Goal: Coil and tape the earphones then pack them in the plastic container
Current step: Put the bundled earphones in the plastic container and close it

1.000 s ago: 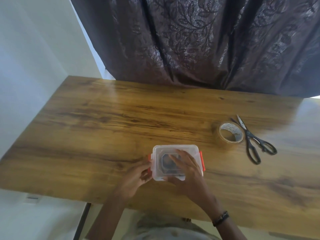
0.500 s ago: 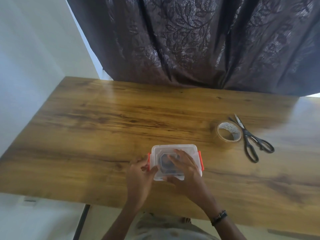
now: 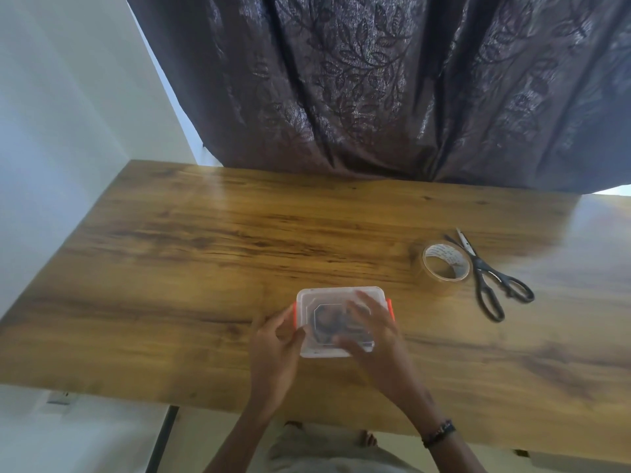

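One long wooden table (image 3: 211,254) carries a small clear plastic container (image 3: 321,295) with orange side clips, lid on, dark earphones (image 3: 329,322) seemingly coiled inside. Right hand (image 3: 379,339) lies on the lid, fingers spread and blurred. Left hand (image 3: 276,349) curls against the left clip. Black scissors (image 3: 488,281) touch a brown tape roll (image 3: 444,268) at right

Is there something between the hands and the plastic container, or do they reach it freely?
Nothing visible is in the way. The left hand touches the plastic container at its orange clip; the right hand lies flat on its lid.
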A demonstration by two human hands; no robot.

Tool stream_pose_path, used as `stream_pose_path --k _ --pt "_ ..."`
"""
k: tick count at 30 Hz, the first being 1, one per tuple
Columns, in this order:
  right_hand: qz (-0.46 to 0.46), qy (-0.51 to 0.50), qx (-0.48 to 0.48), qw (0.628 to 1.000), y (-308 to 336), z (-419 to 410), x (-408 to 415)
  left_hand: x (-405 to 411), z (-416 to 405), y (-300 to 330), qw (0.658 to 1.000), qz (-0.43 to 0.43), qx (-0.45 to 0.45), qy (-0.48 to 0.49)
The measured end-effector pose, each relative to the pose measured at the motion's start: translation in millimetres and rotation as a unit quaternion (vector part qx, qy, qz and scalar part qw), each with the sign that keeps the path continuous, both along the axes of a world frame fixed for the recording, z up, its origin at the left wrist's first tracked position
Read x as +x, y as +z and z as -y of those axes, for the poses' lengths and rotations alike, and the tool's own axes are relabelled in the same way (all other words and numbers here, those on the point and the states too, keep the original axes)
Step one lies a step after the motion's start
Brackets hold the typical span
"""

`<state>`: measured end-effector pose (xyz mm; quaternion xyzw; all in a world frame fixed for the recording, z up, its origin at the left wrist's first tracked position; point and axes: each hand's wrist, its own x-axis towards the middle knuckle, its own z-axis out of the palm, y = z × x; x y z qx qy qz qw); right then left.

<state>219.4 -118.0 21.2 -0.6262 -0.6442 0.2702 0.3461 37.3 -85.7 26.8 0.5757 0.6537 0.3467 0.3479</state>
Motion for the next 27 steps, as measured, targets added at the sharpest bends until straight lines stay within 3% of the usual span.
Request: stream_pose_path --k 3,6,19,27 --pt "-0.035 -0.113 0.009 0.993 10 7 29 -5 -1 4 0.991 0.107 -0.083 0.009" --pt "-0.124 -0.094 -0.051 0.987 11 12 49 -1 1 4 0.98 0.143 -0.135 -0.03" --pt "-0.106 -0.129 -0.003 0.986 18 -13 61 16 -29 28 0.984 0.121 -0.117 -0.051" --pt "-0.145 -0.151 0.051 0.977 79 -71 115 75 -100 74 0.989 0.132 -0.017 -0.068"
